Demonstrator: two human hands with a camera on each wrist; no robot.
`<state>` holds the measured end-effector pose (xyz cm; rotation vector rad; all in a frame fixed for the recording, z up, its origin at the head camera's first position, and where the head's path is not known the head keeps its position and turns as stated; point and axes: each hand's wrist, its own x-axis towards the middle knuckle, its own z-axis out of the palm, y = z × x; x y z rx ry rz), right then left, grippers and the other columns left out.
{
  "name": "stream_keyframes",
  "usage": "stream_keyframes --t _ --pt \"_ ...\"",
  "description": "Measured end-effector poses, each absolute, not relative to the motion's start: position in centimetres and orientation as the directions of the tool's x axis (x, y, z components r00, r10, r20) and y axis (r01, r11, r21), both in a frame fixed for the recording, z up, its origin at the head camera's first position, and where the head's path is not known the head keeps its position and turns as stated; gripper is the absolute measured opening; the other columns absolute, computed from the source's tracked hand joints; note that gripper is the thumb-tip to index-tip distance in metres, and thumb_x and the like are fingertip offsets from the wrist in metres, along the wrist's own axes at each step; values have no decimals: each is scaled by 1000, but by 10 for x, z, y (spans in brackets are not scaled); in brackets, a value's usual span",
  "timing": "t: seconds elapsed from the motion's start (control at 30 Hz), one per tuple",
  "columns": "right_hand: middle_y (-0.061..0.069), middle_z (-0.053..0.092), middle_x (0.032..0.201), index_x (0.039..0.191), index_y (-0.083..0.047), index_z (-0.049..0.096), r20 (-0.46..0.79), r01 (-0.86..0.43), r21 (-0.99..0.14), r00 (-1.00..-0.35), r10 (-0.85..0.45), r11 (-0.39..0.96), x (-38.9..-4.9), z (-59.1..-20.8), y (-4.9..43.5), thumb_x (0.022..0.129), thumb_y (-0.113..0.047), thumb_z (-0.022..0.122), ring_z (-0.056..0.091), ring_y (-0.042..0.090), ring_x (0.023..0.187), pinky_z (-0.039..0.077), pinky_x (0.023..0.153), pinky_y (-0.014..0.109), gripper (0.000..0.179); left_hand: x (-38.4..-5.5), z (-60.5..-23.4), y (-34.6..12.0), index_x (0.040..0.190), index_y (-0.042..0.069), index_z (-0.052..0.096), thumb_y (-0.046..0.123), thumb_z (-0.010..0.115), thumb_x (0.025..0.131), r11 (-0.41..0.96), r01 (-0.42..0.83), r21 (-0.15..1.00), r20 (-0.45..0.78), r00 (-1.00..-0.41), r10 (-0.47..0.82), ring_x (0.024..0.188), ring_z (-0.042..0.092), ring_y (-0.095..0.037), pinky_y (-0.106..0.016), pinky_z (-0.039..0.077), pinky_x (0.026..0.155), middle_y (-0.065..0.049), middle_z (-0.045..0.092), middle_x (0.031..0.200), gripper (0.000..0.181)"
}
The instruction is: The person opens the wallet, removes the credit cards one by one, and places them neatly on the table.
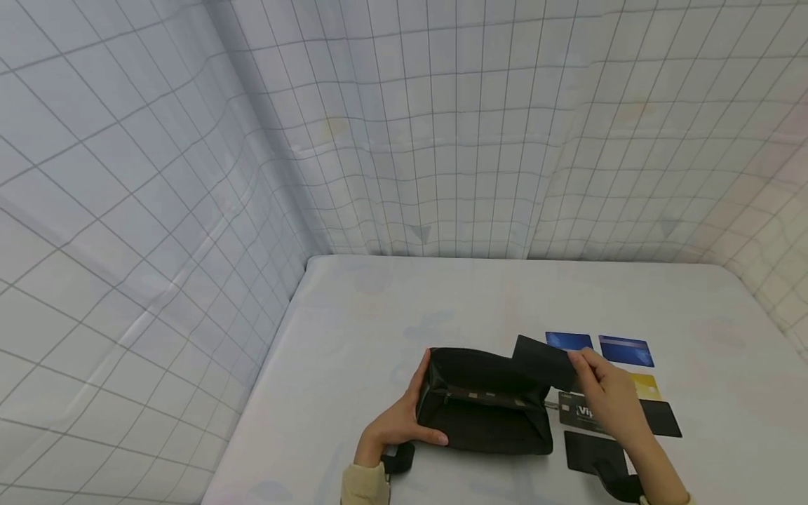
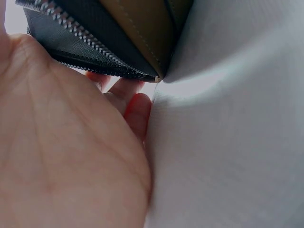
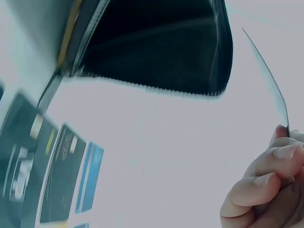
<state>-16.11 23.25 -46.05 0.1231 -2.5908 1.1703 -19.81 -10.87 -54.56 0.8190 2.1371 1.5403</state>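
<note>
A black zip-around wallet [image 1: 486, 431] stands gaping on the white table, its inner compartments facing up. My left hand [image 1: 400, 417] grips its left end, thumb along the front and fingers behind. In the left wrist view, metal zipper teeth [image 2: 90, 40] and a brown inner panel [image 2: 135, 28] show above the palm. With thumb and fingers my right hand [image 1: 612, 393] pinches a thin black card [image 1: 544, 359] by one end. The card tilts over the wallet's right rear corner in the head view. Seen from the right wrist, the card is slightly bent and apart from the wallet.
Right of the wallet lie several cards: two blue ones [image 1: 626, 351], a yellow one [image 1: 645, 386], a dark lettered one [image 1: 574, 414] and black ones [image 1: 661, 419], partly behind my right hand. Grid-patterned white cloth walls [image 1: 429, 140] stand around the table [image 1: 353, 308].
</note>
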Motion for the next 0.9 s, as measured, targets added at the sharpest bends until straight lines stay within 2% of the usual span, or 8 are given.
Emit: stream_keyframes --t 0.23,0.43,0.73,0.9 --pt "-3 33 55 66 -11 39 302 -137 -685 -947 108 715 -156 -456 265 100 -26 42 31 6 46 25 40 23 37 -197 -546 -109 145 38 -17 40 79 71 215 230 949 36 -757 653 141 -12 -22 -63 15 106 15 -20 152 121" --pt "-3 37 57 70 -10 46 277 -73 -655 -949 150 752 -148 -454 292 100 -28 43 34 5 51 24 43 25 35 -197 -544 -109 145 38 -17 40 79 71 222 232 947 33 -758 651 141 -12 -21 -63 15 106 15 -20 152 122" --pt "-1 31 56 71 -11 44 104 62 -586 -983 150 808 -135 -458 330 99 -41 38 30 8 49 21 45 26 42 -190 -520 -107 146 31 -19 35 78 74 219 213 952 14 -746 665 140 -13 -26 -63 13 106 8 -22 152 120" --pt "3 40 60 84 -5 53 -107 142 -516 -989 101 845 -132 -467 352 100 -45 29 38 14 53 28 47 28 49 -195 -535 -109 145 34 -19 35 79 72 227 226 947 21 -751 660 141 -12 -25 -63 14 106 10 -22 152 122"
